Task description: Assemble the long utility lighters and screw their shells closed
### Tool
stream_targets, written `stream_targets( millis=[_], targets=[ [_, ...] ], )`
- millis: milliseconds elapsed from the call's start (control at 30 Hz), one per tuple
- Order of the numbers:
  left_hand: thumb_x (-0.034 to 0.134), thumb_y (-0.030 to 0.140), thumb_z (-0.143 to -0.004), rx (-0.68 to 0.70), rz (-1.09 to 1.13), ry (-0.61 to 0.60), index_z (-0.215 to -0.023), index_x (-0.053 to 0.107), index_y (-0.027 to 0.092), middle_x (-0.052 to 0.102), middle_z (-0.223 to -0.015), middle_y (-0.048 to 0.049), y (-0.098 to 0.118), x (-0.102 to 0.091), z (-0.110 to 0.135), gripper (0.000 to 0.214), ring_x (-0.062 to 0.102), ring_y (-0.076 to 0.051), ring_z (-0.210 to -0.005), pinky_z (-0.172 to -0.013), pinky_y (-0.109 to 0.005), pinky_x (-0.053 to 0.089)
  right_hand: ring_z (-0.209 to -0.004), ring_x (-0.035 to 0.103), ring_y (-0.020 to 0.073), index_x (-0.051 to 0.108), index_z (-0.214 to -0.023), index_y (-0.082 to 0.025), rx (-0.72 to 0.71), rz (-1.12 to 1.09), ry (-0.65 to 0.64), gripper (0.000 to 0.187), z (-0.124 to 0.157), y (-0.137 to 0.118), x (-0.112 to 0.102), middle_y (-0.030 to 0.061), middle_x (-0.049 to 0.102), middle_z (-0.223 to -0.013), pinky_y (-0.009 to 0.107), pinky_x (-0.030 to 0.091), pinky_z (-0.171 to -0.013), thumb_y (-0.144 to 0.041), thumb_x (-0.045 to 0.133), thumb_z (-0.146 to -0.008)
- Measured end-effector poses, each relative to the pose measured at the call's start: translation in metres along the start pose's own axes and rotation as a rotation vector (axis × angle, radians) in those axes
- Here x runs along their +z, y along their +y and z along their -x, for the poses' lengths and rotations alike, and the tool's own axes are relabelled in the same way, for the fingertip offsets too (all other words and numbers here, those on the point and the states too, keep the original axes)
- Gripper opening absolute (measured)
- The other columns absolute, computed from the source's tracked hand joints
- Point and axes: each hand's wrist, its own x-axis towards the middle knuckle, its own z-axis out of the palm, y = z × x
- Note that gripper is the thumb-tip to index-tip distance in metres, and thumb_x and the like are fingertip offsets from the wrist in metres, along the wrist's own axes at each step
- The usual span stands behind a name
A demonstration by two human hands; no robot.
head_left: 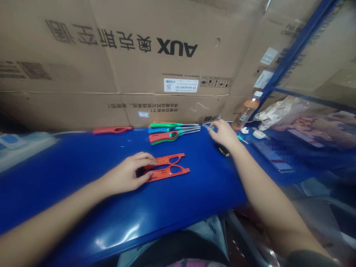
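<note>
Two orange plastic shell halves [168,167] lie side by side on the blue table [83,167]. My left hand [130,173] rests on their left ends, fingers curled over them and pressing them down. My right hand [222,134] reaches to the far right of the table, fingers pinched near a small green-tipped piece [213,127]; what it holds is too small to make out. A black and yellow tool [224,151] lies just under that wrist.
Finished long-nosed lighters in green, blue and red [169,131] lie at the table's back, a red one [111,130] further left. Large cardboard boxes [139,55] wall the back. An orange drink bottle [246,111], white earbud case [258,134] and a phone [274,155] sit right.
</note>
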Motion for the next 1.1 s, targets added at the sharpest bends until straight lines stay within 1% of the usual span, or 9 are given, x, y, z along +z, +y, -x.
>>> stream_targets(
  millis=[100, 200, 233, 367, 533, 700, 800, 933, 1100],
  targets=[
    [0.055, 0.030, -0.095, -0.008, -0.026, -0.008, -0.123, 0.070, 0.022, 0.066, -0.125, -0.0090, -0.001, -0.001, 0.001, 0.033, 0.066, -0.022, -0.113, -0.099, -0.035, 0.057, -0.127, 0.055, 0.0374, 0.062, -0.123, -0.008, 0.331, 0.092, -0.024, 0.032, -0.015, 0.044, -0.006, 0.0263, 0.055, -0.132, 0.049, 0.046, -0.103, -0.024, 0.060, -0.094],
    [0.055, 0.031, -0.094, -0.015, -0.061, -0.015, -0.125, 0.069, 0.022, 0.066, -0.125, -0.0092, -0.003, -0.002, 0.002, 0.034, 0.065, -0.024, -0.115, -0.102, -0.036, 0.056, -0.114, 0.064, 0.0289, 0.062, -0.125, -0.012, 0.508, 0.113, -0.150, 0.036, -0.022, 0.072, -0.001, 0.0171, 0.061, -0.129, 0.046, 0.055, -0.095, -0.029, 0.067, -0.094],
    [0.055, 0.030, -0.094, -0.016, -0.069, -0.017, -0.125, 0.069, 0.022, 0.066, -0.125, -0.0091, -0.003, -0.003, 0.002, 0.035, 0.065, -0.024, -0.115, -0.102, -0.037, 0.056, -0.112, 0.065, 0.0248, 0.061, -0.128, -0.015, 0.540, 0.112, -0.182, 0.037, -0.024, 0.076, 0.003, 0.0120, 0.062, -0.129, 0.045, 0.056, -0.094, -0.034, 0.065, -0.096],
    [0.054, 0.030, -0.093, -0.022, -0.073, -0.008, -0.123, 0.071, 0.023, 0.067, -0.124, -0.0086, -0.002, -0.005, 0.002, 0.035, 0.067, -0.024, -0.112, -0.102, -0.038, 0.057, -0.110, 0.065, 0.0235, 0.060, -0.130, -0.016, 0.597, 0.091, -0.197, 0.038, -0.030, 0.079, 0.014, 0.0110, 0.062, -0.130, 0.045, 0.057, -0.092, -0.037, 0.063, -0.098],
    [0.054, 0.030, -0.092, -0.026, -0.072, 0.001, -0.120, 0.072, 0.024, 0.069, -0.124, -0.0075, -0.003, -0.007, 0.001, 0.034, 0.067, -0.025, -0.112, -0.100, -0.037, 0.058, -0.111, 0.065, 0.0235, 0.060, -0.130, -0.016, 0.573, -0.001, -0.083, 0.039, -0.030, 0.074, 0.011, 0.0107, 0.062, -0.130, 0.045, 0.057, -0.093, -0.038, 0.064, -0.098],
    [0.056, 0.029, -0.089, -0.018, -0.101, 0.007, -0.119, 0.071, 0.024, 0.069, -0.124, -0.0077, -0.006, -0.007, 0.001, 0.034, 0.067, -0.025, -0.114, -0.101, -0.038, 0.057, -0.100, 0.066, 0.0258, 0.055, -0.124, -0.006, 0.407, -0.150, 0.084, 0.032, -0.025, 0.059, 0.002, 0.0211, 0.065, -0.116, 0.039, 0.055, -0.085, -0.020, 0.058, -0.096],
    [0.056, 0.027, -0.087, -0.032, -0.130, 0.005, -0.116, 0.071, 0.023, 0.070, -0.123, -0.0085, -0.007, -0.008, 0.001, 0.034, 0.066, -0.026, -0.114, -0.102, -0.039, 0.056, -0.078, 0.065, 0.0207, 0.052, -0.116, -0.011, 0.252, -0.258, 0.106, 0.024, -0.020, 0.043, -0.005, 0.0139, 0.066, -0.102, 0.033, 0.053, -0.069, -0.016, 0.050, -0.093],
    [0.056, 0.026, -0.085, -0.019, -0.180, 0.028, -0.116, 0.071, 0.020, 0.070, -0.121, -0.0097, -0.004, -0.008, -0.001, 0.035, 0.065, -0.028, -0.115, -0.103, -0.043, 0.054, -0.074, 0.059, 0.0168, 0.052, -0.099, -0.019, -0.070, -0.374, 0.039, 0.014, -0.003, 0.014, -0.012, 0.0039, 0.062, -0.089, 0.029, 0.048, -0.068, -0.017, 0.051, -0.085],
    [0.059, 0.040, -0.094, -0.010, -0.184, 0.003, -0.133, 0.065, 0.026, 0.066, -0.135, -0.0083, 0.004, -0.003, -0.001, 0.042, 0.060, -0.030, -0.125, -0.107, -0.045, 0.050, -0.081, 0.055, 0.0155, 0.054, -0.086, -0.020, -0.495, -0.405, -0.211, 0.014, 0.020, -0.024, 0.000, 0.0009, 0.061, -0.086, 0.028, 0.044, -0.077, -0.011, 0.055, -0.075]
  ],
)
